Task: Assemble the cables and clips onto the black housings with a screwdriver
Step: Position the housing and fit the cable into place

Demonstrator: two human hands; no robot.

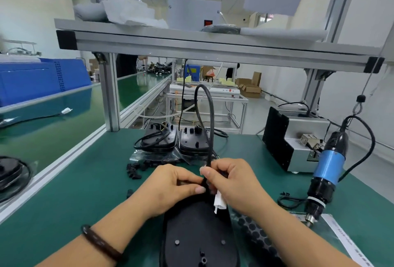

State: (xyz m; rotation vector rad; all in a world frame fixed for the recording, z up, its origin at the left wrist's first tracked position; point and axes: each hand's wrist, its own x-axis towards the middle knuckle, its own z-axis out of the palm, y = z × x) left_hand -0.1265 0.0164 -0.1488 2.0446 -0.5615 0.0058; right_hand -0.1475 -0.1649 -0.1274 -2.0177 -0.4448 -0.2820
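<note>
Black for the housing (198,234) and the looping cable (210,104); white for the tag (219,201) on it. Dark green across the surface (85,192). Blue body, black ends on the screwdriver (329,166). Blue again for the bin (32,79). Dark brown on the bracelet (100,243). Rows of black round dots on the sheet (255,232).

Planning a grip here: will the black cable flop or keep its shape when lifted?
Probably stiff: the cable stands in a tall arch above the left hand and right hand. Likely springs back if released. Seemingly light: a pinch alone holds it.
</note>
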